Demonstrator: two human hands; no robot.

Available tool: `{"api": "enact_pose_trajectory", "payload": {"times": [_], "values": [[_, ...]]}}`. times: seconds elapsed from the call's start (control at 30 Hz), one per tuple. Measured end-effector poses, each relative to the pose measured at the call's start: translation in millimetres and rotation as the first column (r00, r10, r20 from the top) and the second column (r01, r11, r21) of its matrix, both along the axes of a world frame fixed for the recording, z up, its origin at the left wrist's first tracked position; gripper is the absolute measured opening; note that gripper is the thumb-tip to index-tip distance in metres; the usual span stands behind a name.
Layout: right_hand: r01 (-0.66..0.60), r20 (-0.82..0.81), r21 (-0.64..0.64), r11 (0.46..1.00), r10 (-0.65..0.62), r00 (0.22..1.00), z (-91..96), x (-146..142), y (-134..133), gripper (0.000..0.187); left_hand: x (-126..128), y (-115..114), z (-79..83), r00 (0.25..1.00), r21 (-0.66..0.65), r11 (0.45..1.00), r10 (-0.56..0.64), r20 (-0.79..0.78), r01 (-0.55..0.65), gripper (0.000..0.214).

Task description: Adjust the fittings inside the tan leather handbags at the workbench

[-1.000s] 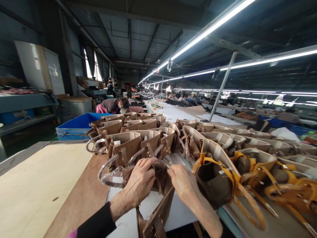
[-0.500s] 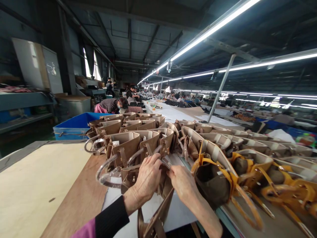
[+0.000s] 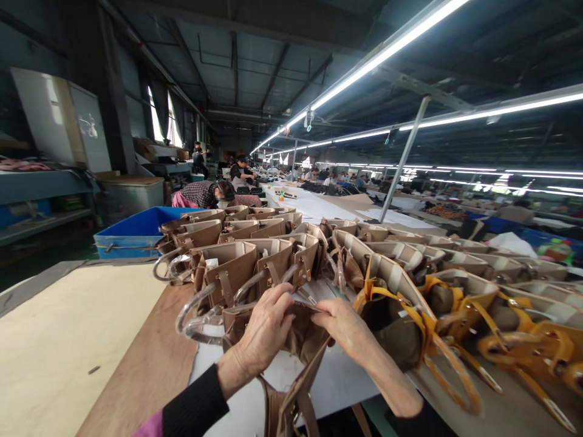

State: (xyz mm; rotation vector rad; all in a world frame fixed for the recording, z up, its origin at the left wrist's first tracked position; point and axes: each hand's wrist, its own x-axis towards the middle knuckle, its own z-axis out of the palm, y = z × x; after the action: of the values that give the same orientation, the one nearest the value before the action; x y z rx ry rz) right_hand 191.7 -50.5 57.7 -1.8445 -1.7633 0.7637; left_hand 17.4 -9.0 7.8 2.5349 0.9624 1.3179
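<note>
A brown handbag stands close in front of me, its opening towards me. My left hand is closed over the left part of its top edge, fingertips hidden behind the rim. Opposite it, my right hand pinches the bag's rim between thumb and fingers, with a small metal zip end beside the fingertips. A clear-wrapped handle sticks out on the left. Below my hands hangs a tan strap or side panel, partly cut off by the frame.
Rows of brown handbags fill the table beyond. Bags with yellow trim stand at the right. A blue bin is behind the pale board at the left. A person in a checked top bends over farther back.
My hands have moved slightly apart along the rim, the right one outward. More of the bag's inside shows between them, and the lower strap has shifted right.
</note>
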Motion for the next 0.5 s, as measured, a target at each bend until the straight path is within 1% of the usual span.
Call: {"api": "enact_pose_trajectory", "payload": {"times": [0.1, 0.23, 0.33, 0.4, 0.5], "values": [[-0.011, -0.045, 0.014, 1.000, 0.011, 0.999, 2.1, 0.7, -1.7, 0.014, -2.2, 7.7, 3.4, 0.998, -0.017, 0.998, -0.056, -0.008, 0.056, 0.026], [-0.007, -0.087, 0.021, 1.000, 0.009, 0.996, 0.0, 1.1, -0.6, 0.015, -2.9, 14.1, 6.7, 0.992, 0.015, 0.994, -0.110, -0.056, 0.111, 0.024], [-0.005, -0.086, 0.030, 1.000, 0.008, 0.996, -4.7, 2.3, 1.4, 0.015, -0.7, 12.8, 7.2, 0.989, 0.032, 0.992, -0.115, -0.093, 0.119, 0.018], [-0.007, -0.078, 0.036, 0.999, 0.010, 0.997, -7.4, 2.5, 2.0, 0.015, 2.1, 10.7, 7.6, 0.988, 0.020, 0.993, -0.117, -0.097, 0.120, 0.015], [0.011, -0.060, 0.031, 0.999, -0.009, 0.998, -8.1, 0.2, 1.2, 0.013, 7.5, 8.2, 9.8, 0.994, -0.018, 0.997, -0.081, -0.072, 0.080, 0.011]]}}
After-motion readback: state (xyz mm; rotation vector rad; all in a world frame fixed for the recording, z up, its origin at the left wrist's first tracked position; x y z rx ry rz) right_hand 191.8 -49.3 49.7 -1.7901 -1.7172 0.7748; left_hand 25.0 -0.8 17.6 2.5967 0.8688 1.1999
